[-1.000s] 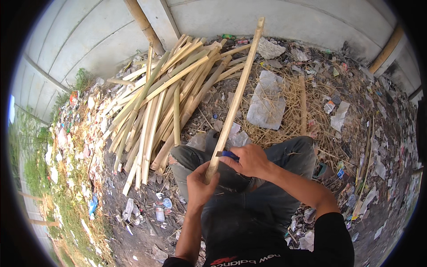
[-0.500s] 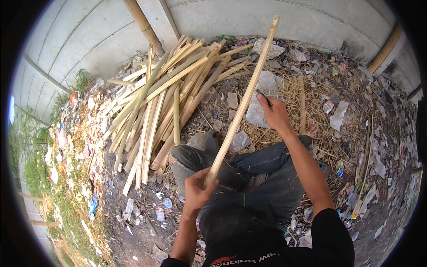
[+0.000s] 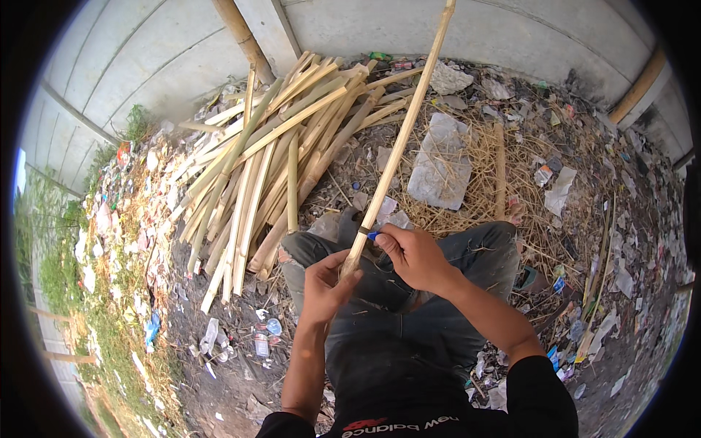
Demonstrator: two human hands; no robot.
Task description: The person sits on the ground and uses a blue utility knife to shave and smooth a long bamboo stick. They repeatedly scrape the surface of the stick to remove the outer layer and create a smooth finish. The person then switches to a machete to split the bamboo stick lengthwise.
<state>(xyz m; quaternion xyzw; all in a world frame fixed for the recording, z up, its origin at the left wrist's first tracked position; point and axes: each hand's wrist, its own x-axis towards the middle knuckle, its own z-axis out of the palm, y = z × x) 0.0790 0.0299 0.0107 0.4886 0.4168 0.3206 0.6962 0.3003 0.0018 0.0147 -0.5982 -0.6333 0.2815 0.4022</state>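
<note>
A long pale bamboo strip slants up and away from my lap, its far end cut off by the top of the picture. My left hand is closed around the strip's near end. Closed on a small knife with a blue handle, my right hand is just right of the strip. The short dark blade lies across the strip, a little above my left fingers. Most of the knife's handle is hidden in my right fist.
A heap of split bamboo strips lies ahead to the left. Past my right knee are dry shavings and a pale flat slab. Litter covers the ground around, and a concrete panel wall stands behind with bamboo poles.
My right hand with the knife has come toward me, down along the strip, close to my left hand. The strip's far end has risen out of the picture.
</note>
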